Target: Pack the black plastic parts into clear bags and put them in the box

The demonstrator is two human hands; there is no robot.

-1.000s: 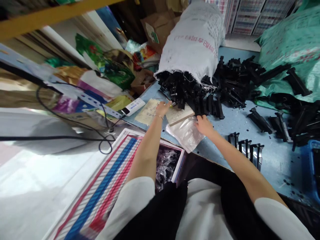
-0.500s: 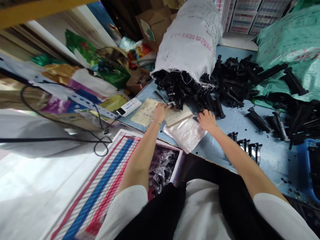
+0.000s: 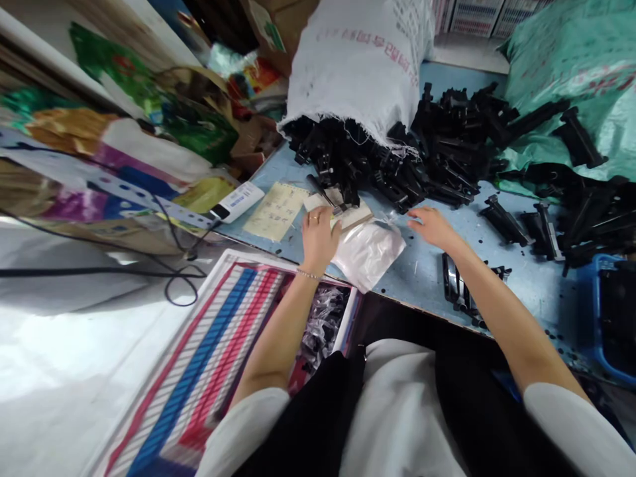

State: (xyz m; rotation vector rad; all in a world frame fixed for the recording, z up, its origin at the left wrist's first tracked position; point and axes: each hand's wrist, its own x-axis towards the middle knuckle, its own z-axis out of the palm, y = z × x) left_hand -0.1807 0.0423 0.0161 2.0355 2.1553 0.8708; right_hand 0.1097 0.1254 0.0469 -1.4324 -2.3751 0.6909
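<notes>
My left hand (image 3: 318, 235) rests on the left edge of a stack of clear plastic bags (image 3: 370, 250) on the blue table (image 3: 427, 268), its fingers curled down on the bags beside a tan notebook (image 3: 348, 213). My right hand (image 3: 433, 225) hovers open, fingers stretched out flat, just right of the bags and in front of the heap of black plastic parts (image 3: 387, 169). A few black parts (image 3: 454, 281) lie under my right forearm.
A white woven sack (image 3: 358, 59) spills black parts onto the table. A green sack (image 3: 571, 86) lies at the right, a blue bin (image 3: 613, 318) at the far right. A striped box (image 3: 258, 344) with bagged parts sits left of my lap. Cables and a remote (image 3: 236, 202) lie at the left.
My left hand has pulled back from the notebook onto the bags' left edge. My right hand has lifted off the bags and shifted right. The view has tilted down.
</notes>
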